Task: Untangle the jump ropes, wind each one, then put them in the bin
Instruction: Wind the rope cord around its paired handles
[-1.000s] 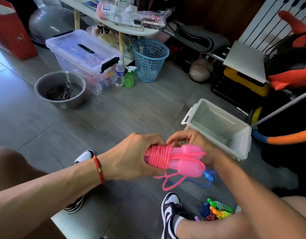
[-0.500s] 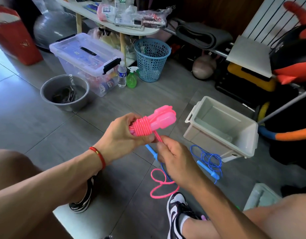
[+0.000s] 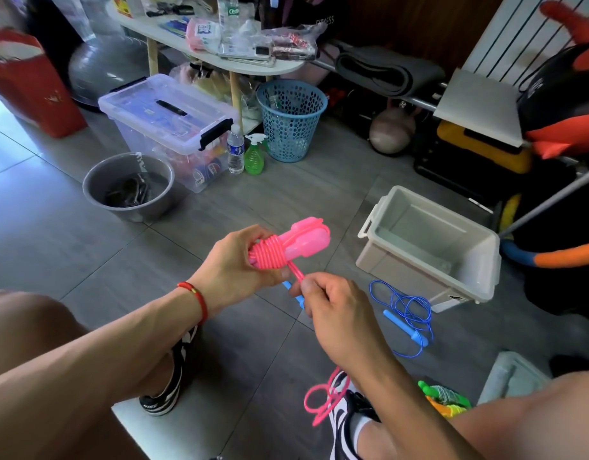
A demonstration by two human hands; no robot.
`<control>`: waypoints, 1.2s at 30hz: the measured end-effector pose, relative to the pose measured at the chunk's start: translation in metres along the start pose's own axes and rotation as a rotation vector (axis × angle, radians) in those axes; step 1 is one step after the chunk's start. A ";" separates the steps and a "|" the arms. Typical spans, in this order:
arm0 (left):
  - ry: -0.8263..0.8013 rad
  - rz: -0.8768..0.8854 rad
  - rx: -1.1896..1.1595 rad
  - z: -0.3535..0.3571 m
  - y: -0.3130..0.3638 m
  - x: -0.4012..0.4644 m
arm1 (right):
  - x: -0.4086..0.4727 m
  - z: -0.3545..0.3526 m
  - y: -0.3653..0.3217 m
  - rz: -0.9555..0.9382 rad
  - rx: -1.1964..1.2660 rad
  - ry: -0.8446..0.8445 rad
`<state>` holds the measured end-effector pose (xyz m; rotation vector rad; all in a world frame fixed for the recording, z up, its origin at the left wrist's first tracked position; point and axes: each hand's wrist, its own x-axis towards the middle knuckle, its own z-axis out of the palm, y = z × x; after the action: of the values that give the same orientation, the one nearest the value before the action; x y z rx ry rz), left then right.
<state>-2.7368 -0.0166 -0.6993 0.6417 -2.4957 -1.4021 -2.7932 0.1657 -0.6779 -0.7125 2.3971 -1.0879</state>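
Bin [image 3: 465, 287] rim unobstructed, pink rope [image 3: 286, 249] gripped

1. This is a room in a home, used partly for storage and exercise gear.
2. The grey tiled floor [image 3: 87, 247] is crowded with household things: a clear lidded storage box [image 3: 167, 117], a blue mesh wastebasket [image 3: 291, 121], a metal basin [image 3: 128, 185], a water bottle [image 3: 235, 154] and a green spray bottle [image 3: 254, 157].
3. A rolled exercise mat [image 3: 386, 73], a kettlebell [image 3: 391, 131] and a grey balance ball [image 3: 97, 74] sit along the wall.
4. A white radiator [image 3: 505, 38] stands at the right, and a low counter [image 3: 253, 66] is heaped with packets.
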 end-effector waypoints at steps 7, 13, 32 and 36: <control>0.157 0.260 0.418 0.023 0.006 -0.012 | 0.008 0.006 -0.015 0.123 0.337 0.116; 0.111 0.513 0.510 0.040 0.012 -0.024 | 0.028 -0.003 -0.011 0.208 0.613 0.181; -0.169 -0.124 -0.482 0.005 -0.006 0.005 | 0.026 0.006 0.024 -0.041 0.171 0.089; -0.094 -0.174 -0.327 -0.002 -0.015 0.014 | 0.012 0.003 0.017 -0.167 -0.212 0.053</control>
<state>-2.7444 -0.0315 -0.7115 0.7517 -2.2432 -1.8910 -2.8060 0.1662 -0.6950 -0.9815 2.5614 -0.9329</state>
